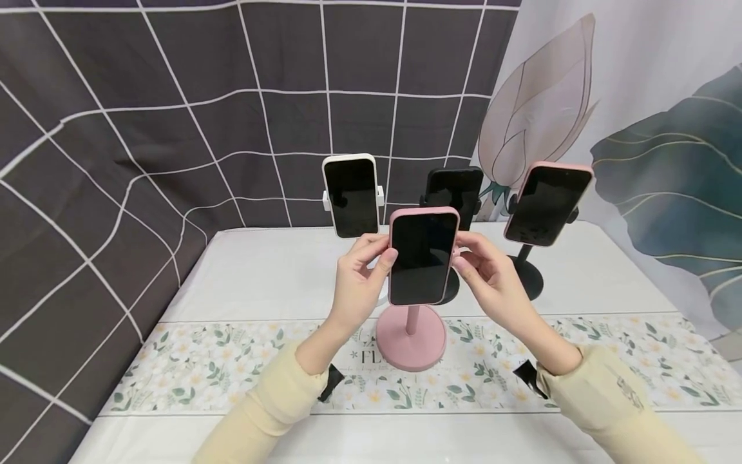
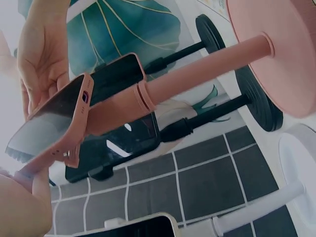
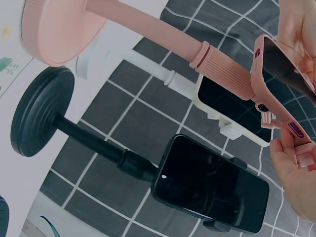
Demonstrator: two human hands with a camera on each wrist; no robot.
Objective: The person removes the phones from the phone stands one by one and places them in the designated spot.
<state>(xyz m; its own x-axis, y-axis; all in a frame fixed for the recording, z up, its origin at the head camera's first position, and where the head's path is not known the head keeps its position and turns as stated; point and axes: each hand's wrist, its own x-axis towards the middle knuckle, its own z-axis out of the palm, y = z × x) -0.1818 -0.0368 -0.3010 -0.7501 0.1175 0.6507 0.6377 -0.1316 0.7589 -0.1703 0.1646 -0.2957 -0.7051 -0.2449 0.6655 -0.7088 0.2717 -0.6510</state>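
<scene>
A phone in a pink case point(image 1: 423, 258) stands nearly upright, screen toward me, at the top of a pink phone stand point(image 1: 411, 338). My left hand point(image 1: 361, 277) pinches its left edge, thumb at the front and fingers behind. On the opposite side, my right hand point(image 1: 491, 276) pinches the small pink clamp arm point(image 3: 268, 120) of the stand's holder, fingertips right at the case's edge. The right wrist view shows the stand's ribbed neck running up behind the phone, whose back is mostly hidden.
Behind stand a white-cased phone point(image 1: 350, 196) on a white stand, a black phone point(image 1: 455, 190) on a black stand, and a pink-cased phone point(image 1: 547, 205) tilted on another black stand point(image 1: 526, 277). A floral cloth strip point(image 1: 232, 361) crosses the white table; a dark grid curtain point(image 1: 290, 122) hangs behind.
</scene>
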